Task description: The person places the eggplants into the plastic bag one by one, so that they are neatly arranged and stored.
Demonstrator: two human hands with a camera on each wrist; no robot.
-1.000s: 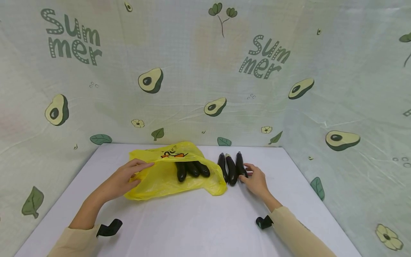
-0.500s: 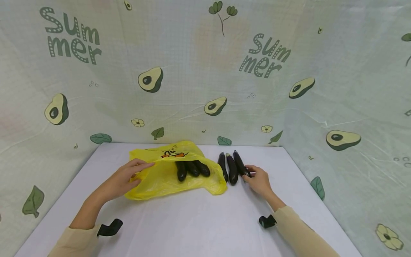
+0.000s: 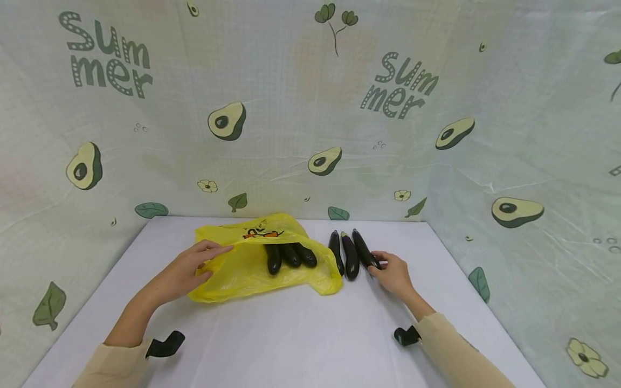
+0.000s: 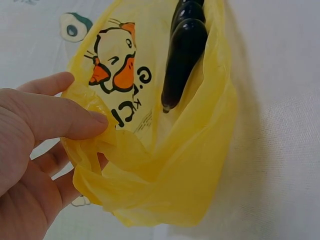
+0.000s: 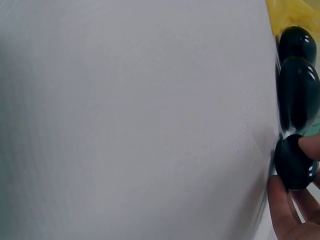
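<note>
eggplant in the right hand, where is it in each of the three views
Head: right of centre, the rightmost eggplant, its near end in the right hand.
Left wrist: not in it; the other eggplants seen there lie in the yellow bag.
Right wrist: close to the right edge, below mid-height, lowest of the three dark ends.
Shared landmark: the yellow bag, left of centre in head, across the middle in left wrist, top right corner in right wrist.

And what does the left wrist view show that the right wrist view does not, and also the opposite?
Only the left wrist view shows the left hand pinching the yellow bag, its duck picture and the eggplants inside. Only the right wrist view shows the right hand gripping a loose eggplant, with two other eggplants beside it. Both show part of the yellow bag.
</note>
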